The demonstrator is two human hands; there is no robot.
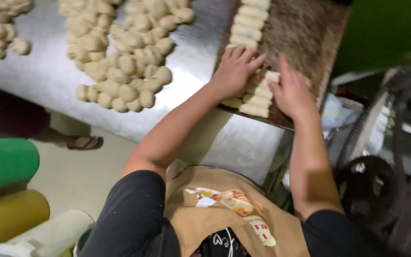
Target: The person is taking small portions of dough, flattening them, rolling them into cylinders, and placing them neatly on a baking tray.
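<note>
On the steel table (205, 43), one column of dough logs (252, 57) lines the dark tray (305, 33) at upper right, mostly bare, while the left hand (234, 71) and right hand (291, 93), fingers flat and spread, press them; many dough balls (124, 62) wait upper left.

Bare tray (305, 33) lies open right of the dough row (252, 57). The dough pile (124, 57) crowds the table (200, 52) leftward; machinery (381, 157) blocks the right.

You see dim, warm light; glare streaks the steel desk (200, 43), and motion blur softens everything, worst at the edges.
</note>
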